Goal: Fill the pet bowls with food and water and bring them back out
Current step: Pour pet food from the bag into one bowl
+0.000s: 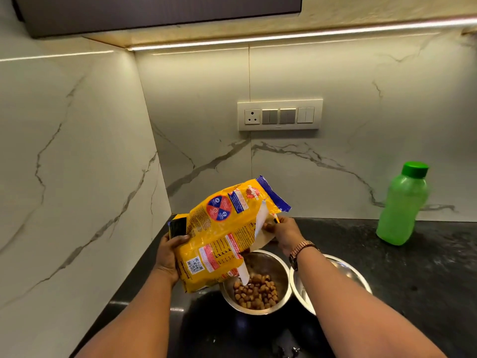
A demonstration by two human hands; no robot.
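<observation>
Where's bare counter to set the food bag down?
Free: dark counter between the two steel bowls and the green bottle, and the strip behind the bowls along the wall. Crowded: front centre, kibble bowl and second bowl side by side under both arms.

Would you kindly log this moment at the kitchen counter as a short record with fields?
setting: black counter, marble wall
left hand: holds the lower end of the yellow food bag
right hand: grip on the bag's upper edge
bag: tilted over the left bowl
left bowl: steel, holds brown kibble
right bowl: steel, partly hidden by the right arm; contents unclear
green bottle: capped, upright, apart at right
</observation>
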